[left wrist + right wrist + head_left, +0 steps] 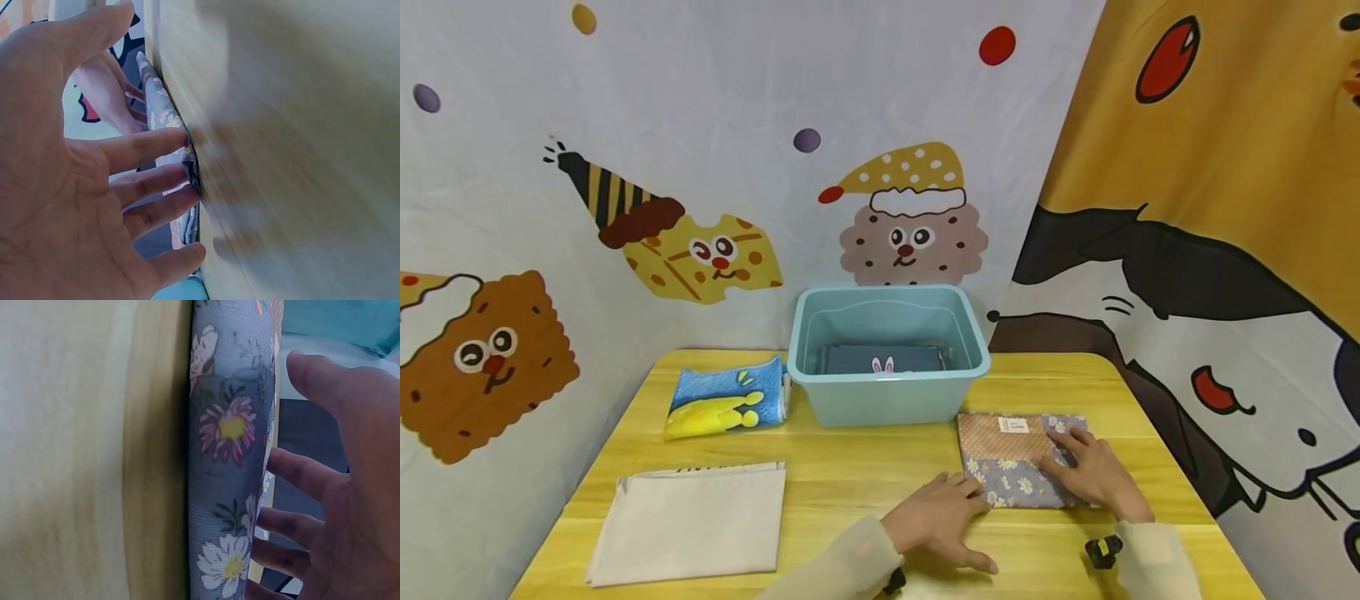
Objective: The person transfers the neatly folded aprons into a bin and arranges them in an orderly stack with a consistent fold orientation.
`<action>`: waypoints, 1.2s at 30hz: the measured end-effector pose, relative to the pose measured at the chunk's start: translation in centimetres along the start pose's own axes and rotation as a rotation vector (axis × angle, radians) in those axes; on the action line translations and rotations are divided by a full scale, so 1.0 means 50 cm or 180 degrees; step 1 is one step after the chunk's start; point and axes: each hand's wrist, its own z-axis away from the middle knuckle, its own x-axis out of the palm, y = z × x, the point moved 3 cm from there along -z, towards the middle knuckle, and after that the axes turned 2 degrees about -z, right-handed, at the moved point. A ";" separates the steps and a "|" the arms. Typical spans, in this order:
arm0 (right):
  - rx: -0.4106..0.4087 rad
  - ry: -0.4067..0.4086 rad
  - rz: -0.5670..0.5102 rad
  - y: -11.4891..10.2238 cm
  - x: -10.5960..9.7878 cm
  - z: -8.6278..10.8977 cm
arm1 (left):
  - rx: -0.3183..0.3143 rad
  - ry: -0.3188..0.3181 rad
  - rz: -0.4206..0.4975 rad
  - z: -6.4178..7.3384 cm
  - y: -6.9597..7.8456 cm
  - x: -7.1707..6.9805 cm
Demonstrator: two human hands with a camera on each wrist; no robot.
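Observation:
A folded grey floral cloth [1015,483] with a brown dotted panel and a small white label lies flat on the right side of the table. My right hand [1093,475] rests on its right part, fingers spread and lightly bent. At the cloth's lower left corner is my left hand [940,521], its fingers extended and the thumb apart. In the left wrist view, the fingertips of the left hand [94,162] reach the cloth's folded edge [165,112]. The right wrist view shows the right hand [337,494] beside the daisy-printed fold [228,462].
A light blue plastic bin [887,400] stands at the back middle, with dark folded fabric [850,360] inside. Left of it lies a folded blue and yellow cloth [726,400]. A folded cream cloth [692,525] lies at the front left of the wooden table [835,492]. A printed curtain hangs behind.

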 end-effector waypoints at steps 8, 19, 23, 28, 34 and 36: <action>-0.0039 0.0002 0.0021 -0.014 0.005 0.015 | 0.0067 0.0058 0.0130 0.019 -0.011 0.005; -0.0142 0.0098 0.0095 -0.046 0.015 0.033 | 0.0128 0.0124 0.0391 0.057 -0.027 0.006; -0.0151 0.0118 0.0145 -0.062 0.016 0.039 | 0.0173 0.0190 0.0391 0.073 -0.033 0.009; -0.0169 0.0118 0.0187 -0.077 0.021 0.042 | 0.0168 0.0276 0.0446 0.092 -0.037 0.008; -0.0184 0.0122 0.0211 -0.090 0.038 0.045 | 0.0170 0.0371 0.0537 0.110 -0.042 0.012; -0.0189 0.0146 0.0201 -0.096 0.041 0.046 | 0.0151 0.0396 0.0567 0.115 -0.046 0.013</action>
